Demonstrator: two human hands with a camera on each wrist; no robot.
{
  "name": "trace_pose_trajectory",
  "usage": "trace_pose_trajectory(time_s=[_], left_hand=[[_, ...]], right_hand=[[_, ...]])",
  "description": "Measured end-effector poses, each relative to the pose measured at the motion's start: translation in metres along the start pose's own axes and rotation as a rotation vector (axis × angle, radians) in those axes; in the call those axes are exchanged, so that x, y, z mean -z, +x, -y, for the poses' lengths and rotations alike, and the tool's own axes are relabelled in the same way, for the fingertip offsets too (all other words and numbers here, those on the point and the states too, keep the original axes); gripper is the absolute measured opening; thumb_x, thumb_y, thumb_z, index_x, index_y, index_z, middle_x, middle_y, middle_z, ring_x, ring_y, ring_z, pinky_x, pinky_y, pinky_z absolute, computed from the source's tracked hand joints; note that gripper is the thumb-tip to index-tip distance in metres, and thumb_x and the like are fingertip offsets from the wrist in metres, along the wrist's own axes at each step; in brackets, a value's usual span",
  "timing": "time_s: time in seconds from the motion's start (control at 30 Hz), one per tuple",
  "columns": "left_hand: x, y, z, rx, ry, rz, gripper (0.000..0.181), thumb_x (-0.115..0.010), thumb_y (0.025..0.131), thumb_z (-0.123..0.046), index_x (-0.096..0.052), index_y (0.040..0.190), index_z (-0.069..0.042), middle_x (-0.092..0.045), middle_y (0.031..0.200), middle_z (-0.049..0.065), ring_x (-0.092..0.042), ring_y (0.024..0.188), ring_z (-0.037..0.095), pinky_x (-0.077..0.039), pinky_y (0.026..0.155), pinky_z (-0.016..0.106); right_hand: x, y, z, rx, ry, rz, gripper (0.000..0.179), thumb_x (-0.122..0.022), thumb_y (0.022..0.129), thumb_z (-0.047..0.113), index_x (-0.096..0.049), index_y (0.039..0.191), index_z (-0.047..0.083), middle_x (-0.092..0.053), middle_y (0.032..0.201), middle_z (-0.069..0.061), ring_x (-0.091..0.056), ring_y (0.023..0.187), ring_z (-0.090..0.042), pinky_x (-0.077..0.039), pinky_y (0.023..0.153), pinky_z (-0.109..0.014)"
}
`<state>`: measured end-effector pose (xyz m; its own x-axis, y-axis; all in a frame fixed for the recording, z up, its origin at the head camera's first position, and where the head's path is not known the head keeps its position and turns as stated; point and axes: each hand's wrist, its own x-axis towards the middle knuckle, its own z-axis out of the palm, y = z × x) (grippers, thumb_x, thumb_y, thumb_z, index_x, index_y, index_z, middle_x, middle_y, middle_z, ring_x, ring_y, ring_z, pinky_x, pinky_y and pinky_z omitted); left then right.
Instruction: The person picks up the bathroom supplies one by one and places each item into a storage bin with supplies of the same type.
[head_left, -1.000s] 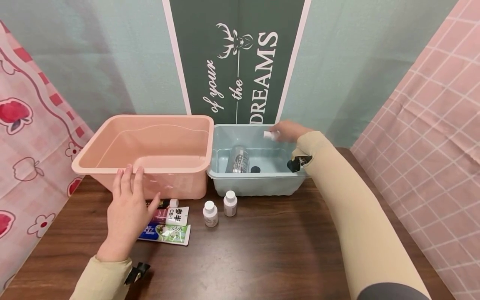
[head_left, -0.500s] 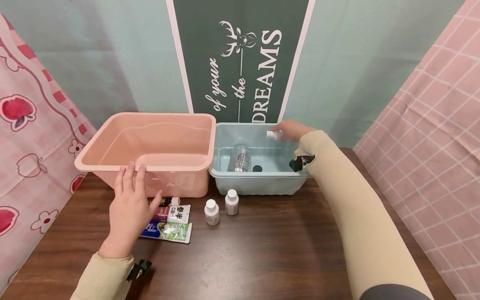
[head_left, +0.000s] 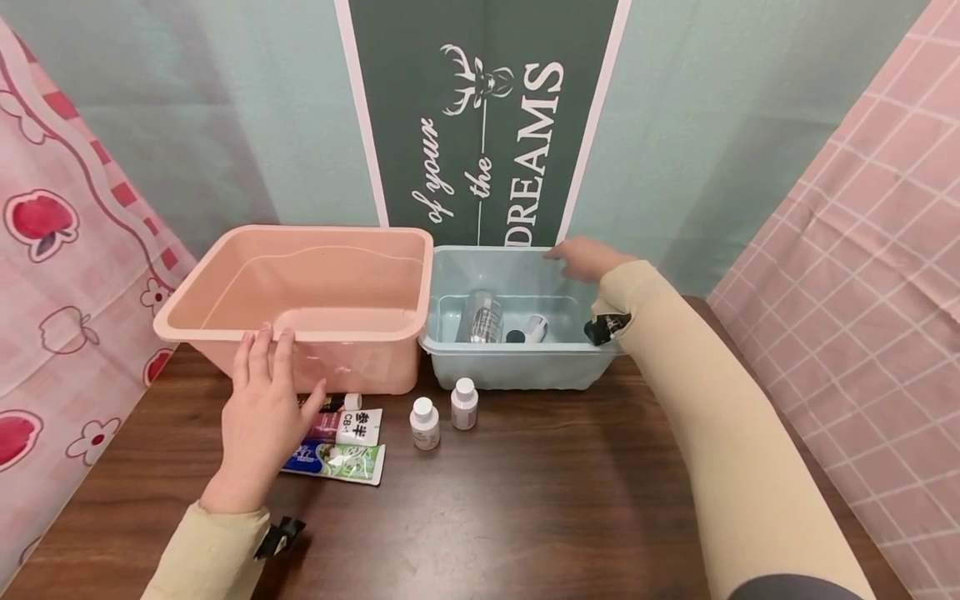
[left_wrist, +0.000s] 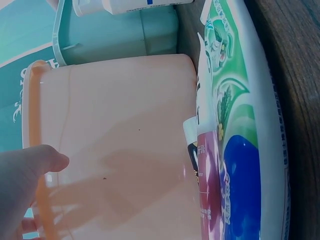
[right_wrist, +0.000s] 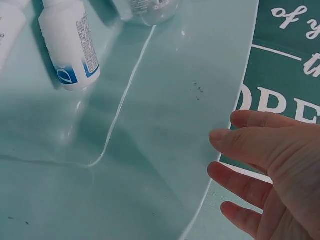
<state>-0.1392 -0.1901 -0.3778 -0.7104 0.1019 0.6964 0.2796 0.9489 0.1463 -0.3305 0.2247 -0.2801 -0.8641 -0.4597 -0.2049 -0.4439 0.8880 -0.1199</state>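
Note:
My left hand (head_left: 258,412) touches the front rim of the pink bin (head_left: 352,367) with straight fingers, the thumb spread; its thumb (left_wrist: 52,159) shows at the rim in the left wrist view. My right hand (head_left: 588,258) hovers over the back right rim of the blue bin (head_left: 517,368). Its fingers are relaxed and apart, holding nothing in the right wrist view. Inside the blue bin lie a small white bottle (right_wrist: 70,50) with blue marks and a clear bottle (head_left: 484,318). A dark round thing (head_left: 515,337) is between them; its kind is unclear.
Two small white bottles, one (head_left: 425,427) nearer me and one (head_left: 464,407) behind, stand on the wooden table (head_left: 525,500). Toothpaste tubes, green (head_left: 348,463) and red-white (head_left: 357,427), lie before the pink bin with a dark tube (head_left: 333,403). Curtains enclose the table.
My right hand has let go of the white bottle, which has dropped into the blue bin beside the clear bottle. The left hand stays at the pink bin's rim.

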Motion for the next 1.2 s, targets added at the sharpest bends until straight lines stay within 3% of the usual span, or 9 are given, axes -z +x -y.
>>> trace_pose_trajectory(time_s=[0.43, 0.77, 1.2], left_hand=[[0.003, 0.0, 0.0, 0.019, 0.008, 0.051, 0.077, -0.074, 0.071, -0.024, -0.039, 0.133, 0.004, -0.036, 0.135, 0.032, -0.029, 0.127, 0.048, -0.046, 0.068, 0.066], [0.005, 0.004, 0.002, -0.033, 0.014, 0.004, 0.076, -0.075, 0.069, -0.023, -0.041, 0.131, 0.006, -0.039, 0.132, 0.032, -0.033, 0.125, 0.048, -0.046, 0.069, 0.065], [0.006, 0.003, 0.001, -0.013, 0.004, 0.017, 0.075, -0.074, 0.07, -0.023, -0.041, 0.131, 0.005, -0.039, 0.132, 0.032, -0.032, 0.126, 0.048, -0.046, 0.066, 0.065]], right_hand=[[0.002, -0.014, -0.002, 0.06, -0.029, -0.003, 0.043, -0.061, 0.084, -0.003, -0.052, 0.125, -0.008, -0.056, 0.12, -0.027, -0.052, 0.112, -0.041, -0.04, 0.096, -0.047], [0.002, -0.025, -0.001, 0.056, -0.006, 0.003, 0.042, -0.061, 0.085, -0.001, -0.053, 0.126, -0.007, -0.056, 0.121, -0.027, -0.051, 0.114, -0.041, -0.039, 0.097, -0.048], [-0.001, -0.042, 0.009, 0.081, 0.005, 0.023, 0.04, -0.059, 0.087, 0.003, -0.052, 0.125, -0.009, -0.052, 0.127, -0.025, -0.046, 0.119, -0.039, -0.036, 0.101, -0.048]])
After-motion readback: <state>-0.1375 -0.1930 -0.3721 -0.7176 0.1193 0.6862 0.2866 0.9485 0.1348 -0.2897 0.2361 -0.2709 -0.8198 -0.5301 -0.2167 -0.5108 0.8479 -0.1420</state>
